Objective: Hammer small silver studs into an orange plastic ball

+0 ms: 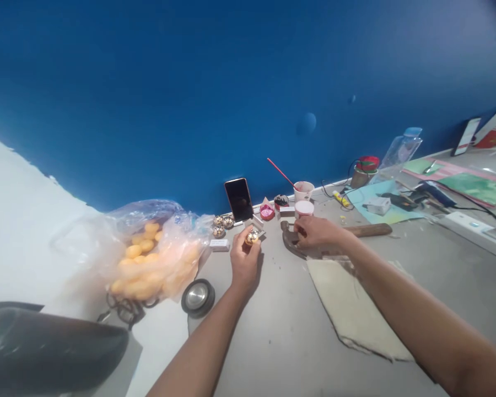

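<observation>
My left hand [244, 255] is closed around a small round gold-coloured ornament [252, 237], held just above the grey table. My right hand [316, 231] reaches forward with its fingers curled at the metal head of a claw hammer [291, 241]. The hammer's wooden handle [370, 230] runs off to the right. A white paper cup [304, 208] stands just beyond my right hand's fingertips. Whether the right hand grips the hammer head or something small is hidden by the fingers.
A plastic bag of orange pieces [149, 256] lies at the left, with a round metal lid [197, 298] beside it. A dark phone [238, 199] leans on the blue wall. Small decorated cups [223, 223], a paint cup with a red stick [303, 190] and a beige cloth [347, 306] surround the hands.
</observation>
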A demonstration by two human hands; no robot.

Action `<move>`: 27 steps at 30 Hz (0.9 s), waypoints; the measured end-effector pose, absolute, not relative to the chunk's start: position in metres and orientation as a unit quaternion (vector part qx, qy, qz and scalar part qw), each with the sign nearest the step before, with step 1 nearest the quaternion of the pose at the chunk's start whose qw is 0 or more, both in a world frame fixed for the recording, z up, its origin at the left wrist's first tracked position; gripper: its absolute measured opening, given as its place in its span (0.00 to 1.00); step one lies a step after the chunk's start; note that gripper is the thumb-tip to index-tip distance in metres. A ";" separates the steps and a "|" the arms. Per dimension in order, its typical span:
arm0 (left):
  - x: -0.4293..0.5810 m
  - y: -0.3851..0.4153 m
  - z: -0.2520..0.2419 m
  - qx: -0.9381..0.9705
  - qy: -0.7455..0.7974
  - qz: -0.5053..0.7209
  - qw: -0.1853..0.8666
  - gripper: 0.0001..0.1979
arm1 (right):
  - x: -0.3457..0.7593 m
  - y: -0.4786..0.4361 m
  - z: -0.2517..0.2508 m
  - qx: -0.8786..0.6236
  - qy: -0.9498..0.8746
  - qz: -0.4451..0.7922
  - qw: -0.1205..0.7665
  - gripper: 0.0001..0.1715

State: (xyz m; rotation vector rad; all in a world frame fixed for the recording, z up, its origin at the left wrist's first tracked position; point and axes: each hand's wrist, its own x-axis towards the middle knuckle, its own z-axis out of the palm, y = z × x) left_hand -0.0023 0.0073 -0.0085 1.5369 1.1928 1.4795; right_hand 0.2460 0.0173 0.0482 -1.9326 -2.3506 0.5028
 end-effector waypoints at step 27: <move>0.000 0.007 0.001 0.594 0.456 0.514 0.419 0.22 | 0.250 0.024 0.045 -0.622 -0.759 0.189 0.040 0.21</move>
